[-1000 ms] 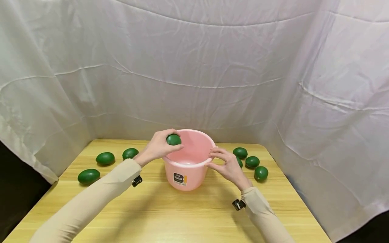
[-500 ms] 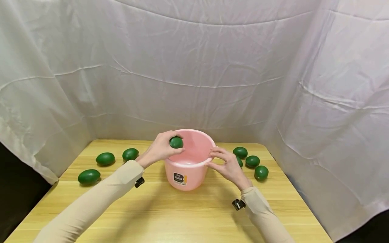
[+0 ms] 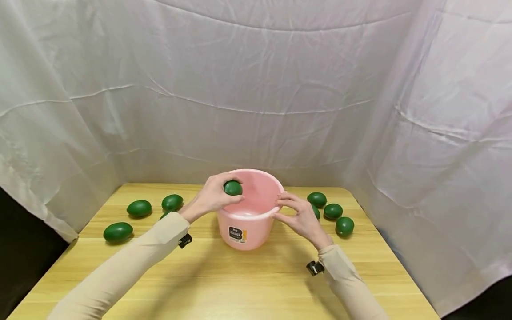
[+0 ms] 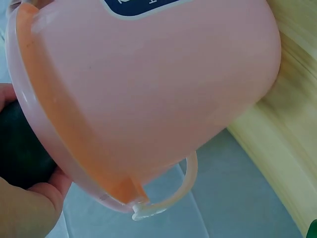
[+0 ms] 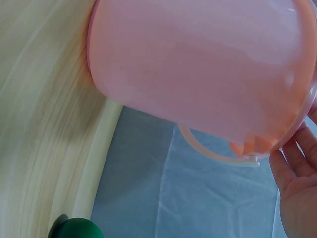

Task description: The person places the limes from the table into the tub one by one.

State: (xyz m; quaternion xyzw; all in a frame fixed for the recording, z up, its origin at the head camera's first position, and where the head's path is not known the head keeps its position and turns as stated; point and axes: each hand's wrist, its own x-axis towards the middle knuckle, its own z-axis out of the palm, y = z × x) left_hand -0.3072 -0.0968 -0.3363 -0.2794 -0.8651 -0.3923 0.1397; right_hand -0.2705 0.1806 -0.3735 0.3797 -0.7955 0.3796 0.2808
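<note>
A pink plastic bucket (image 3: pixel 246 229) with a dark label stands upright at the middle of the table. My left hand (image 3: pixel 212 193) grips a smooth, dark green oval fruit (image 3: pixel 233 188) between curled fingers and thumb, over the left part of the bucket's opening. In the left wrist view that fruit (image 4: pixel 22 146) shows just past the rim, partly hidden by it. My right hand (image 3: pixel 300 218) pinches the right side of the rim, thumb outside and fingers over the edge. The visible part of the bucket's floor is bare.
Several like green fruits (image 3: pixel 139 208) lie left of the bucket, one partly behind the left forearm. Another group of green fruits (image 3: pixel 333 211) lies to the right, one partly behind the right hand. White cloth (image 3: pixel 256 98) hangs behind and beside the wooden table (image 3: pixel 248 284).
My left hand has shifted slightly right and down with the green fruit, further over the bucket's opening. My right hand keeps its hold on the rim.
</note>
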